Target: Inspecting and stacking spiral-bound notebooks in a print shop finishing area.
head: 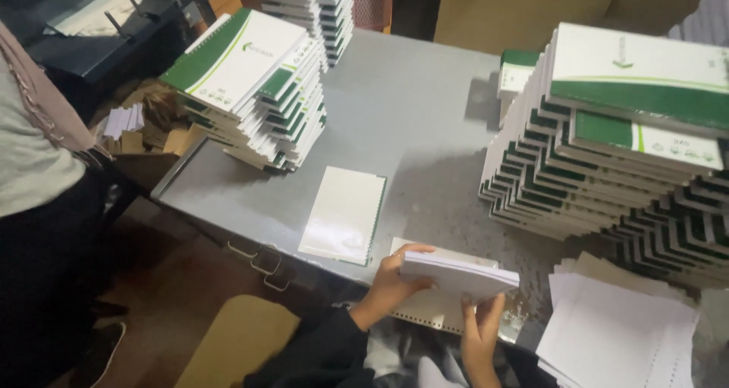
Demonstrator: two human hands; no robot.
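Both hands were clamped on one thick block of plain white pages (459,276), the left hand (389,285) curled round its near-left corner with the thumb on top, the right hand (480,333) gripping the underside edge from below, fingers pointing up. The block looked soft-edged and unbound, and it hovered just over a punched white sheet (429,312) with a row of tiny holes along its edge, lying on the dull grey metal table (410,107). Just beyond the left hand, one flat notebook (343,214) lay face down, matte white with a thin green edge. Off to the right of the right hand sat one loose heap of punched white paper (619,335) (slightly fanned, corners not lined up). Farther out I counted three tall stacks of glossy green-and-white notebooks: one big stepped stack (607,168) beyond the right hand, one leaning stack (254,92) beyond the left, and one (311,8) at the far edge. Another person in dark trousers (38,266) stood well to the left.
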